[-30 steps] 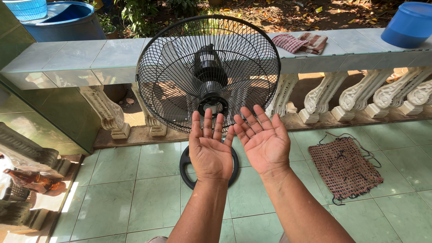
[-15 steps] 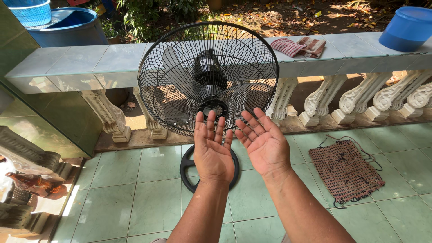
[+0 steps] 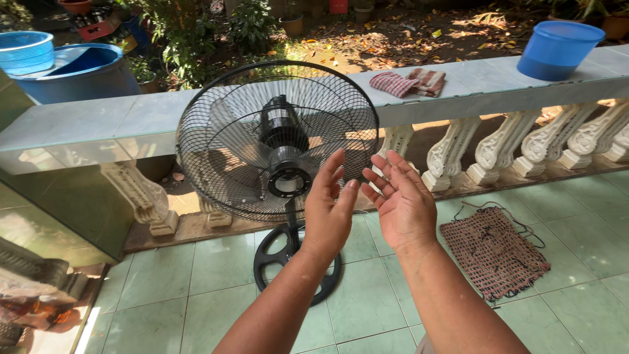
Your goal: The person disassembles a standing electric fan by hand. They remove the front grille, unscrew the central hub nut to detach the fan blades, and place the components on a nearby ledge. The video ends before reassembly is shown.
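I hold both hands up in front of me, empty and open. My left hand [image 3: 329, 211] is turned edge-on, fingers straight and pointing up, overlapping the lower right part of the fan's grille from my view — I cannot tell whether it touches the wire. My right hand [image 3: 405, 205] sits just beside it to the right, palm facing left and slightly up, fingers loosely spread, grasping nothing.

The black pedestal fan [image 3: 278, 141] stands on the green tiled floor [image 3: 216, 288] just beyond my hands, left of centre. Its round wire guard faces me, the hub [image 3: 288, 181] sits close to my left fingertips, and the motor housing shows through the mesh behind. Its round black base [image 3: 272, 255] rests on the tiles, partly hidden by my left forearm.

Behind the fan runs a tiled ledge [image 3: 131, 121] on white balusters [image 3: 495, 147]. On the ledge, to the far right, lie folded striped cloths [image 3: 406, 82] and — further right — a blue plastic tub [image 3: 557, 49]. On the floor to the near right of my right hand lies a brown woven mat [image 3: 493, 250]. Far left, past the ledge, stands a large blue barrel [image 3: 78, 72] with a light blue basket [image 3: 25, 51] beside it.
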